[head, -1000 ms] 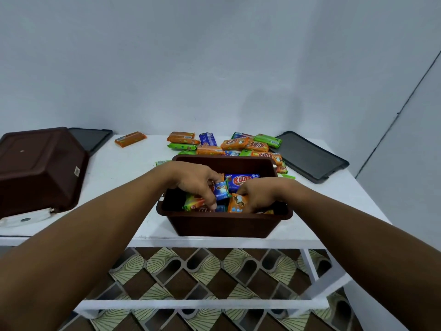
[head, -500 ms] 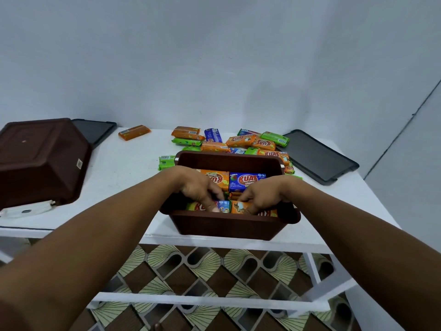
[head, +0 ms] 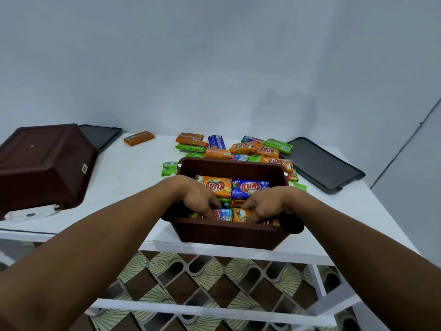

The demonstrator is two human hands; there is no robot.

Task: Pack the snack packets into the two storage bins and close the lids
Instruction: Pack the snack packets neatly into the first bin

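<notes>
Both your hands are down inside the brown bin [head: 229, 235], which sits open at the near edge of the white table [head: 124, 182]. Your left hand [head: 200, 199] curls its fingers down over the near blue packet [head: 224, 214]. Your right hand [head: 265, 206] curls round the near orange packet [head: 239, 215], which touches the blue one. Both packets sit against the bin's front wall.

Behind your hands, an orange KUAT packet [head: 216, 186] and a blue KUAT packet [head: 249, 187] lie face up side by side in the bin. A green packet [head: 169, 168] lies just left of the bin, and the loose pile [head: 241, 148] of packets sits past its back wall.

To the left, the second bin [head: 40, 163] lies upside down over a white object [head: 31, 213]. At the back are 2 dark lids, the left lid [head: 102, 136] and the right lid [head: 319, 163], with a lone orange packet [head: 139, 138] near the left one.
</notes>
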